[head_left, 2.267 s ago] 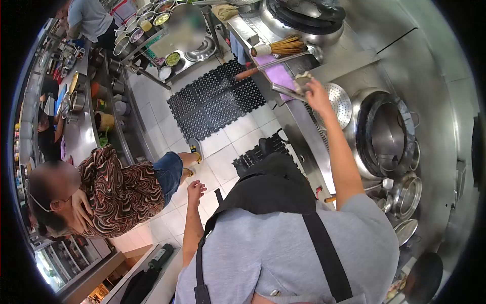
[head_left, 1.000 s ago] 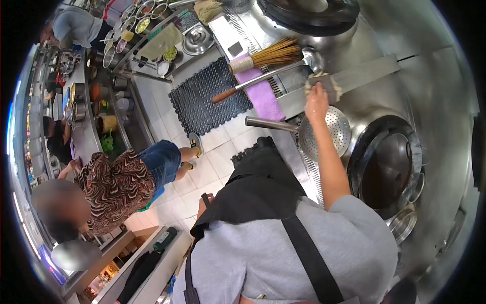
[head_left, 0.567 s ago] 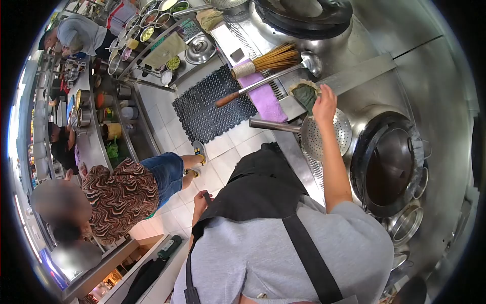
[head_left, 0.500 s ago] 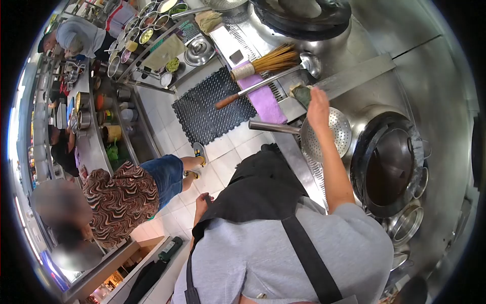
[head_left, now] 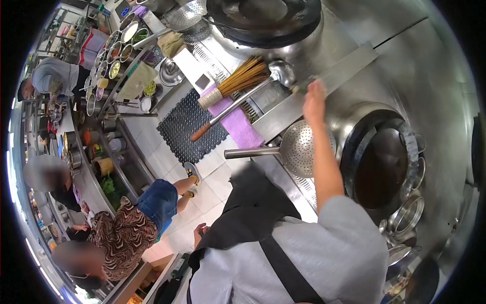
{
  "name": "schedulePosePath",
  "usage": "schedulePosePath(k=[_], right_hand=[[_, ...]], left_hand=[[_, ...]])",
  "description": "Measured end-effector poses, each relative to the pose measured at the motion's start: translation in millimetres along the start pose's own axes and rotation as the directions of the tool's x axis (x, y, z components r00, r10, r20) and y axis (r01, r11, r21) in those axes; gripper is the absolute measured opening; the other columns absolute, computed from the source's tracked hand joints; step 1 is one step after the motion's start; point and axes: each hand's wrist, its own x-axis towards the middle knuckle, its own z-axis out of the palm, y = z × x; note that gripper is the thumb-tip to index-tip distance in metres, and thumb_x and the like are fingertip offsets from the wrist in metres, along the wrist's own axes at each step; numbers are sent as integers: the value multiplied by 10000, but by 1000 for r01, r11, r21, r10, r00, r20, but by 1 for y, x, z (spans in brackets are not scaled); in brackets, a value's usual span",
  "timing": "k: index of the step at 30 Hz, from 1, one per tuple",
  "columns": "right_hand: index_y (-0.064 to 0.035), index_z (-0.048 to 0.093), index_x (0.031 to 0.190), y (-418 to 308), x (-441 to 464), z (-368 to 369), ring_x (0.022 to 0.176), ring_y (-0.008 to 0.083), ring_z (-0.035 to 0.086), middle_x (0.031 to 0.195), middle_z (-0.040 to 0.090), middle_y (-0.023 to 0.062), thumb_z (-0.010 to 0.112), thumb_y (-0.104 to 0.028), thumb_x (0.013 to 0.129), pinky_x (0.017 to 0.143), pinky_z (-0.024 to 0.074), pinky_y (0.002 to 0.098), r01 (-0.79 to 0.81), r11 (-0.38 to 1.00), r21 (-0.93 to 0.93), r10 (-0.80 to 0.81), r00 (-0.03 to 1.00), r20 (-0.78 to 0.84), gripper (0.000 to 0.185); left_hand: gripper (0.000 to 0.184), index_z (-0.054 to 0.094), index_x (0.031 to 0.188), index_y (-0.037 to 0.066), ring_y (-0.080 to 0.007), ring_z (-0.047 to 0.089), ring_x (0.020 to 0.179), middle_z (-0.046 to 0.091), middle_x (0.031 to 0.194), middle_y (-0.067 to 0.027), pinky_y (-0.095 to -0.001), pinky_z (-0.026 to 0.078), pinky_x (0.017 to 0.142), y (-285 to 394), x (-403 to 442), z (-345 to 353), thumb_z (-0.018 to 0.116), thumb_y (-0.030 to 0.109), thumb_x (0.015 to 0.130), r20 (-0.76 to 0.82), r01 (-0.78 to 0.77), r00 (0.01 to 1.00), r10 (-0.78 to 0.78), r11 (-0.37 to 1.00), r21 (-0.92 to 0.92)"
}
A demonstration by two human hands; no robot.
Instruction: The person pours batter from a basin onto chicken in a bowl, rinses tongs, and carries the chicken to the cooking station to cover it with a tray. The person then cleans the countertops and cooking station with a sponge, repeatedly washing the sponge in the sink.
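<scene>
My right hand (head_left: 315, 104) reaches over the steel ledge (head_left: 349, 71) between the two woks, with its fingers on a greenish cloth (head_left: 302, 85) that is smeared by motion. Under my forearm lies a perforated strainer (head_left: 298, 152) with a long metal handle. Left of the hand, a long ladle (head_left: 243, 99) with a wooden grip and a bamboo brush (head_left: 238, 80) rest across a purple towel (head_left: 243, 130). Low beside my black apron, my left hand (head_left: 200, 234) has curled fingers around something dark that I cannot make out.
A wok (head_left: 379, 169) holding dark liquid sits at the right, and another wok (head_left: 263, 23) at the top. Stacked metal strainers (head_left: 407, 215) stand below the right wok. A person in a patterned shirt (head_left: 124, 240) is at the left, near shelves. A black mat (head_left: 190, 137) covers part of the floor.
My right hand has slid the cloth a little along the ledge, away from the strainer. The view has shifted, so the ladle, brush and strainer appear farther left. The person in the patterned shirt appears lower.
</scene>
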Motion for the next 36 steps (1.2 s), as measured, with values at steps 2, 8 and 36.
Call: schedulePosePath(k=[2,8,36], right_hand=[[28,530,1338,44,43,0,1372,380,391,1447,465,211,476,-100,936,1163,265,464,-108,966,-236,103,994,-31,425],[23,642,1074,168,161,-24,1061,389,632,1094,657,237,539,-173,903,891,515,473,-422,802,-423,481,876,37,280],[-13,679,1166,-122,-45,-17,1037,297,654,1103,700,167,568,-78,905,930,490,371,-91,862,498,-135,907,399,291]], left_hand=[[403,501,1260,-67,-218,682,845,667,956,-145,-338,568,732,23,-10,4,621,150,943,-27,50,998,-51,998,-48],[418,488,1292,-47,-215,700,815,685,978,-147,-269,497,588,60,-15,16,580,107,915,-99,194,976,-195,981,-13],[412,564,1226,-2,-191,706,712,695,877,-117,-269,456,478,-213,-93,24,611,168,853,-263,88,931,-253,855,-511]])
